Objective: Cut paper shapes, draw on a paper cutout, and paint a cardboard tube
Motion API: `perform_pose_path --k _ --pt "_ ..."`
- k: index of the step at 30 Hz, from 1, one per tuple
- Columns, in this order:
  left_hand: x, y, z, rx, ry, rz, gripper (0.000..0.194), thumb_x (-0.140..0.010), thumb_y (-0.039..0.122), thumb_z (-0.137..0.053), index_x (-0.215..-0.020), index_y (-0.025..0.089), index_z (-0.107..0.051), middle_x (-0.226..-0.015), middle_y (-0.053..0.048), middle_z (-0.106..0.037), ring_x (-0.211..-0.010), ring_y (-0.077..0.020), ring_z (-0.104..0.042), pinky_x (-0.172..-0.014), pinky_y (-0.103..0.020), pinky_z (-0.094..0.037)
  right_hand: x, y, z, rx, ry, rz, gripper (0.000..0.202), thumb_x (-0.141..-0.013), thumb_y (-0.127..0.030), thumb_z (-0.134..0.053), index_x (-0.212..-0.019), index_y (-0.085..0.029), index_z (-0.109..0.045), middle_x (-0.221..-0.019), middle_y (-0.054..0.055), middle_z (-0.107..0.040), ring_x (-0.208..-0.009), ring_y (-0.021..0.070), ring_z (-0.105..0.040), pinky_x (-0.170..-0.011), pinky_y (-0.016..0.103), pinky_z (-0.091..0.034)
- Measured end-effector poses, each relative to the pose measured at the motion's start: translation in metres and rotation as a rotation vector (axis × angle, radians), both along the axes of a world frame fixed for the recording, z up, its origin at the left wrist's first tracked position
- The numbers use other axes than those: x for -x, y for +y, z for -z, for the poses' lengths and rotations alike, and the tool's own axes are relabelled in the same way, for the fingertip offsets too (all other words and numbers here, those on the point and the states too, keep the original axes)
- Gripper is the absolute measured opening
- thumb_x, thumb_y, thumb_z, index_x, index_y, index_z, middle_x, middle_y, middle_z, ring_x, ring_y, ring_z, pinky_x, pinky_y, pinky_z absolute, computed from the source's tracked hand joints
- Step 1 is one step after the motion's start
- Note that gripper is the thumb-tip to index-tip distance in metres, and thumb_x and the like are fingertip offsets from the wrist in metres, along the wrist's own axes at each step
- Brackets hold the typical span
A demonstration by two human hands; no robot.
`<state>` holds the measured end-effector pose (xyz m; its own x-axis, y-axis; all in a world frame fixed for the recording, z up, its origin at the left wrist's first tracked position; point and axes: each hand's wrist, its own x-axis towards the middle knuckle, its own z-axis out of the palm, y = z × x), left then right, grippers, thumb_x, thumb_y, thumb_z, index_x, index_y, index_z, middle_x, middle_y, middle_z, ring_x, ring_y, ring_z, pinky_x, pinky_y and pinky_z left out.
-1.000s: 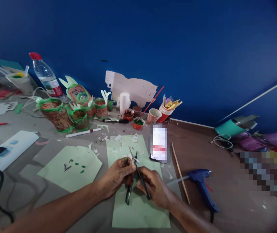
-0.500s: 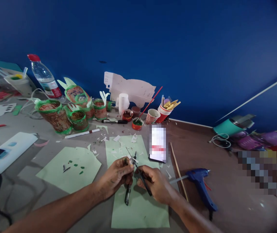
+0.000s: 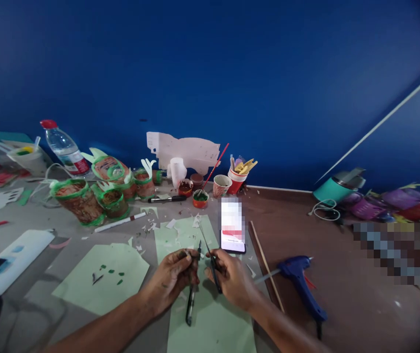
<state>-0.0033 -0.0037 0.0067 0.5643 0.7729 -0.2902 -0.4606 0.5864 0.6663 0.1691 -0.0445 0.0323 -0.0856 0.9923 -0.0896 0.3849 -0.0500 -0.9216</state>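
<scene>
My left hand [image 3: 176, 269] is closed in a pinch, its fingertips smudged dark; what sits between them is too small to make out. Opposite it, my right hand [image 3: 230, 274] grips a slim black-handled tool [image 3: 215, 274] with a long thin tip slanting up and away; its exact kind is unclear. A black pen with a clear barrel [image 3: 191, 304] lies on the pale green paper [image 3: 210, 328], partly covered by my left fingers. Left of the hands, small dark green pieces [image 3: 111, 271] and dark slivers rest on another green sheet [image 3: 129, 260].
A lit phone [image 3: 231, 225], a wooden stick [image 3: 267, 264] and a blue glue gun [image 3: 301, 279] lie to the right. Behind stand painted pots [image 3: 81, 203], paint cups [image 3: 200, 199], paper cups [image 3: 222, 186] and a water bottle [image 3: 66, 149]. A power strip [image 3: 14, 269] lies left.
My view has tilted up, so the table things sit lower. The tool in my right hand has drawn slightly away from my left fingertips. A white scrap seen by them earlier no longer shows clearly.
</scene>
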Motion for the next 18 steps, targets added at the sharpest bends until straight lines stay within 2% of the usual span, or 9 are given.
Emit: perform_pose_path --k 7,11,14,18 --pt "-0.004 0.003 -0.010 0.027 0.005 -0.053 0.027 -0.069 0.019 -0.076 -0.093 0.009 -0.068 -0.061 -0.001 -0.062 -0.049 -0.0108 -0.058 -0.055 -0.023 -0.047 0.001 0.001 -0.006 -0.023 -0.109 0.028 0.015 -0.075 -0.020 -0.058 -0.089 -0.016 -0.060 -0.066 0.000 -0.064 -0.058 0.0131 -0.056 -0.050 0.018 -0.035" --pt "-0.002 0.001 -0.012 0.034 0.005 -0.036 0.025 -0.071 0.014 -0.072 -0.094 0.008 -0.068 -0.065 -0.004 -0.066 -0.050 -0.0115 -0.060 -0.055 -0.023 -0.048 -0.001 0.001 0.000 -0.065 -0.176 0.039 0.017 -0.076 -0.021 -0.059 -0.093 -0.017 -0.061 -0.072 0.003 -0.069 -0.063 0.0156 -0.062 -0.054 0.019 -0.038" --pt "0.000 0.001 -0.011 0.065 -0.024 -0.043 0.025 -0.073 0.017 -0.070 -0.096 0.009 -0.067 -0.074 -0.006 -0.069 -0.055 -0.0134 -0.062 -0.059 -0.025 -0.050 -0.002 0.002 0.005 -0.095 -0.266 0.062 0.017 -0.077 -0.021 -0.059 -0.094 -0.018 -0.062 -0.076 0.004 -0.070 -0.068 0.0176 -0.064 -0.056 0.021 -0.039" --pt "0.003 0.005 -0.009 0.125 -0.107 -0.020 0.027 -0.081 0.029 -0.064 -0.098 0.009 -0.067 -0.083 -0.009 -0.070 -0.061 -0.0155 -0.064 -0.065 -0.028 -0.052 -0.005 0.002 0.004 -0.097 -0.385 0.093 0.026 -0.079 -0.024 -0.058 -0.104 -0.020 -0.061 -0.088 0.006 -0.073 -0.081 0.0211 -0.068 -0.064 0.022 -0.042"
